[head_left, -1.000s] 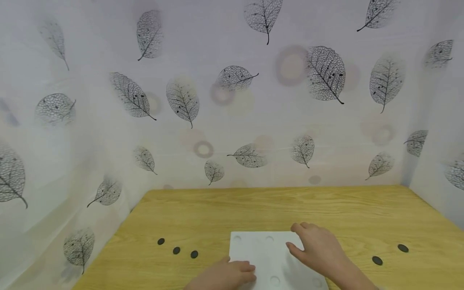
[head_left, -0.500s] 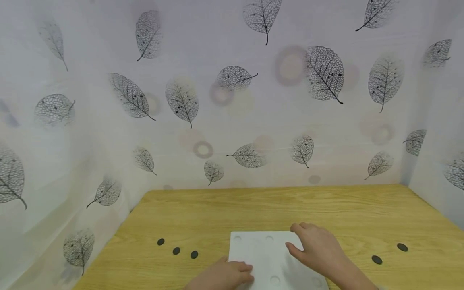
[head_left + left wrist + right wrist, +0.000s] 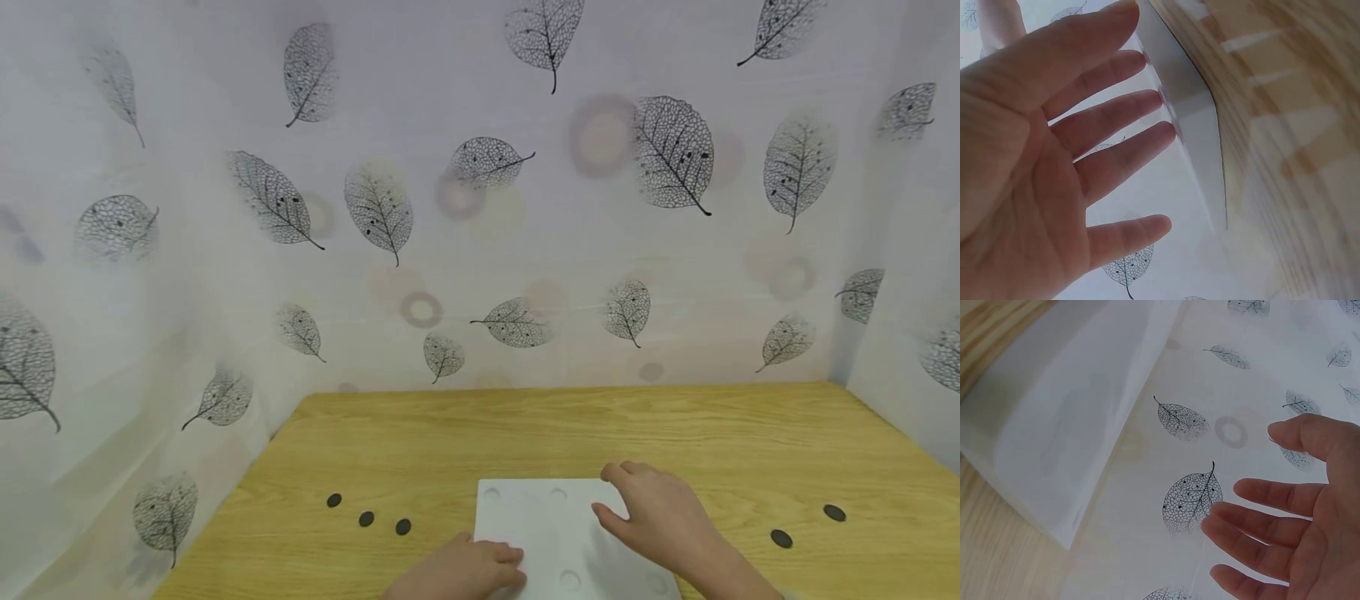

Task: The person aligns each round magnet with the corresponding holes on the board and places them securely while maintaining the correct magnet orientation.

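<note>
A flat white board with shallow round marks near its edges lies at the front of the table, cut off by the bottom of the head view. At its left edge is my left hand, fingers over the surface. The left wrist view shows those fingers fairly straight and spread, with fingertips right at the edge of a pale panel. My right hand overlaps the board's right side, thumb and fingers apart. Seen from the right wrist, its fingers are loosely bent with nothing between them.
Three small black oval discs lie on the wooden table left of the board. Two more black discs lie to the right. A leaf-print curtain surrounds the table at the back and sides.
</note>
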Tool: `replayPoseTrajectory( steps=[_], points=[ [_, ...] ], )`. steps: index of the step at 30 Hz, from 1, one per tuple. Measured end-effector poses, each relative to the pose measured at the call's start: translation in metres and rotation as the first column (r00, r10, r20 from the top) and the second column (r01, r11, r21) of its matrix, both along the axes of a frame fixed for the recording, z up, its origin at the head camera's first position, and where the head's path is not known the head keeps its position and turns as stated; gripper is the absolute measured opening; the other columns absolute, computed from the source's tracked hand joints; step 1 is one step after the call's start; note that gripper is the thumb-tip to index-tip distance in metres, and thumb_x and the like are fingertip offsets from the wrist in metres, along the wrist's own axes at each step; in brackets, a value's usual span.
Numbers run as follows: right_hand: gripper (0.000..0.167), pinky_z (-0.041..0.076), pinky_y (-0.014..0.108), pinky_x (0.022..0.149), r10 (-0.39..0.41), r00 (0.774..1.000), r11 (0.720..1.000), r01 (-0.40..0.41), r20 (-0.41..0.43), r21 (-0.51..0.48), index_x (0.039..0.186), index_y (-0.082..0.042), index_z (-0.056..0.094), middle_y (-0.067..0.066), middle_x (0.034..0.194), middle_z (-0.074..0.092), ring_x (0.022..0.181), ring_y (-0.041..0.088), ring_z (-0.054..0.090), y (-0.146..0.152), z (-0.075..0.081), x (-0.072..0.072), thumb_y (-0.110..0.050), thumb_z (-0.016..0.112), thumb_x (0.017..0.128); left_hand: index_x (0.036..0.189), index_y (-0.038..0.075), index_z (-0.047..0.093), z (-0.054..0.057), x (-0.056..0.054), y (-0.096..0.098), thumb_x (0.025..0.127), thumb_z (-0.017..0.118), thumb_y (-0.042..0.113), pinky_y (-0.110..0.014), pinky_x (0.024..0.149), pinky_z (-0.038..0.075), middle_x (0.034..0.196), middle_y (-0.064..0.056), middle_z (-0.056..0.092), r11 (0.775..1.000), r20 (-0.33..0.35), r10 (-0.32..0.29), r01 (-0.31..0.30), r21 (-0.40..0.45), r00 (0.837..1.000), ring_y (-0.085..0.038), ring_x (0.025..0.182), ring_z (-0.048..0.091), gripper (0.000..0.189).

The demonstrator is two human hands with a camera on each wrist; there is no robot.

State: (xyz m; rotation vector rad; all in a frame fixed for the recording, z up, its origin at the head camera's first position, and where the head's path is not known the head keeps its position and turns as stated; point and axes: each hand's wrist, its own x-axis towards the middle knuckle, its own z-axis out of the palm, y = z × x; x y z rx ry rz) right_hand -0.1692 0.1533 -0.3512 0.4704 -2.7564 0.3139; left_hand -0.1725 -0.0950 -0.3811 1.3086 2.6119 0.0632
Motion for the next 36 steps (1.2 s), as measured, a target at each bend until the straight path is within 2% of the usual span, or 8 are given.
replayPoseTrajectory(
  steps=[2, 9, 13, 19, 23, 27, 36],
  points=[
    [0.028, 0.044, 0.028, 0.052, 0.001, 1.0, 1.0, -0.001, 0.004, 0.0, 0.089, -0.01, 0.062, -0.002, 0.078, 0.06, 0.064, 0.013, 0.056, 0.0, -0.0002, -0.0001, -0.031, 0.07, 0.071, 0.11, 0.028, 0.061, -0.0003, -0.0003, 0.0002, 0.078, 0.06, 0.045, -0.038, 0.083, 0.043, 0.119, 0.015, 0.05, 1.0, 0.01, 0.005, -0.005, 0.001, 1.0, -0.004, 0.108, 0.047, 0.035],
    [0.027, 0.044, 0.027, 0.052, 0.012, 1.0, 1.0, -0.012, 0.003, 0.011, 0.089, -0.012, 0.061, -0.003, 0.079, 0.06, 0.065, 0.012, 0.056, 0.0003, -0.003, 0.0007, -0.031, 0.069, 0.072, 0.109, 0.028, 0.062, -0.0006, -0.0009, 0.0005, 0.078, 0.059, 0.045, -0.037, 0.08, 0.044, 0.119, 0.014, 0.051, 1.0, -0.02, -0.017, 0.017, -0.008, 1.0, -0.004, 0.107, 0.048, 0.035],
    [0.027, 0.045, 0.028, 0.053, 0.011, 1.0, 1.0, -0.011, 0.028, 0.007, 0.089, -0.013, 0.061, -0.003, 0.081, 0.06, 0.066, 0.013, 0.057, 0.001, -0.0039, 0.0006, -0.031, 0.069, 0.072, 0.109, 0.028, 0.062, -0.0005, -0.0002, 0.0001, 0.078, 0.06, 0.044, -0.036, 0.081, 0.043, 0.119, 0.014, 0.05, 1.0, -0.003, -0.005, 0.005, 0.008, 1.0, -0.004, 0.107, 0.048, 0.035],
    [0.028, 0.043, 0.027, 0.05, 0.036, 0.994, 0.999, -0.035, 0.102, -0.005, 0.09, -0.011, 0.061, -0.002, 0.081, 0.062, 0.062, 0.011, 0.055, 0.0028, -0.0059, -0.0029, -0.031, 0.069, 0.072, 0.109, 0.028, 0.061, -0.0007, -0.0003, 0.0, 0.078, 0.06, 0.044, -0.036, 0.082, 0.043, 0.12, 0.014, 0.05, 1.0, -0.005, -0.001, 0.001, 0.002, 1.0, -0.004, 0.107, 0.047, 0.035],
    [0.029, 0.044, 0.029, 0.05, 0.027, 0.987, 1.0, -0.025, 0.156, -0.018, 0.09, -0.01, 0.061, -0.001, 0.081, 0.062, 0.061, 0.011, 0.056, 0.0034, -0.0071, -0.0045, -0.031, 0.069, 0.072, 0.11, 0.028, 0.061, -0.0013, -0.0009, 0.0003, 0.079, 0.059, 0.045, -0.037, 0.082, 0.043, 0.12, 0.014, 0.05, 1.0, 0.02, 0.007, -0.007, -0.004, 1.0, -0.005, 0.108, 0.048, 0.035],
    [0.03, 0.045, 0.031, 0.051, 0.015, 0.982, 1.0, -0.013, 0.187, -0.014, 0.091, -0.01, 0.061, 0.0, 0.081, 0.063, 0.062, 0.012, 0.056, 0.0038, -0.008, -0.0054, -0.032, 0.069, 0.072, 0.11, 0.028, 0.061, -0.0013, -0.0013, 0.0013, 0.079, 0.058, 0.046, -0.039, 0.083, 0.043, 0.12, 0.013, 0.05, 1.0, 0.046, 0.019, -0.019, -0.012, 0.999, -0.005, 0.108, 0.048, 0.036],
    [0.033, 0.046, 0.037, 0.054, 0.006, 0.971, 0.999, -0.013, 0.237, 0.03, 0.093, -0.009, 0.061, 0.0, 0.078, 0.061, 0.064, 0.015, 0.056, 0.0047, -0.0092, -0.0029, -0.034, 0.069, 0.072, 0.11, 0.027, 0.061, -0.0006, -0.0012, 0.0012, 0.08, 0.058, 0.044, -0.04, 0.084, 0.042, 0.12, 0.013, 0.05, 1.0, 0.051, 0.019, -0.019, -0.005, 0.999, -0.006, 0.109, 0.047, 0.034]
  ],
)
